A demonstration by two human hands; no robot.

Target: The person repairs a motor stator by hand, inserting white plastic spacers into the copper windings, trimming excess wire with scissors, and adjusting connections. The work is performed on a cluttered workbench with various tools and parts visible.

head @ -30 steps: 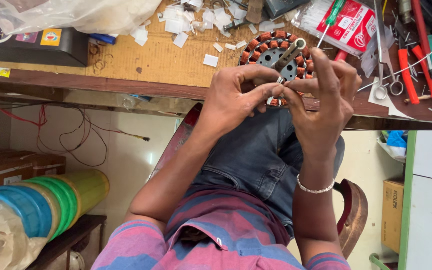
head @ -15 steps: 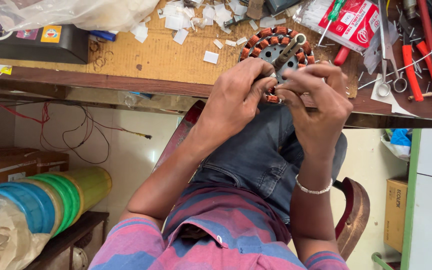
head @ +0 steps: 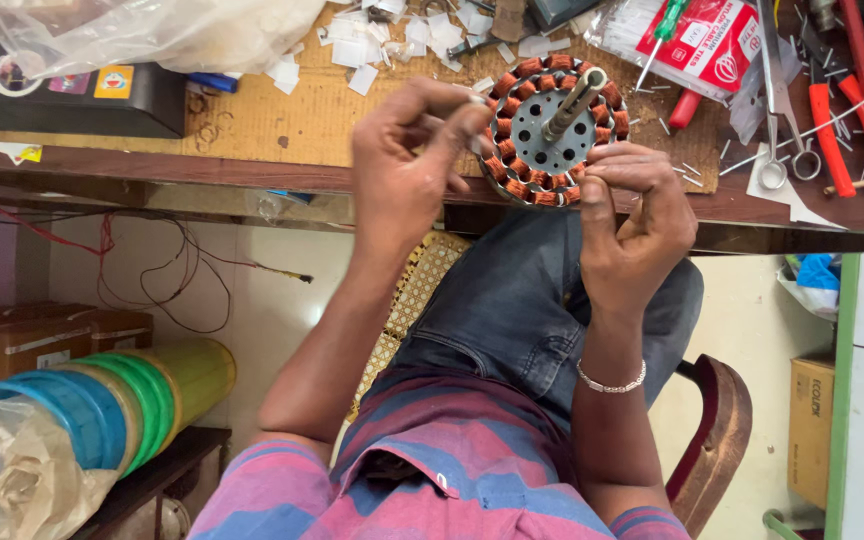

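Observation:
A round motor stator [head: 550, 135] with copper-coloured windings and a metal shaft stands at the near edge of the wooden bench [head: 252, 125]. My left hand [head: 407, 170] pinches at the stator's left rim with thumb and forefinger; whatever small thing is between the fingertips is too small to tell. My right hand [head: 632, 225], with a bracelet on its wrist, grips the lower right rim with its fingertips. Both hands hover over my lap in blue jeans.
On the bench lie scissors [head: 777, 150], red-handled pliers [head: 832, 125], a green-handled screwdriver [head: 667, 30] on a red packet [head: 712, 50], scattered paper bits [head: 392, 35], a black box [head: 82, 95] and a plastic bag [head: 152, 30]. Coloured rolls [head: 102, 410] sit lower left, a wooden chair [head: 717, 440] at my right.
My hands, which were bunched together over the stator, have spread apart. The left hand has shifted to the left rim, and the stator's face and shaft now show.

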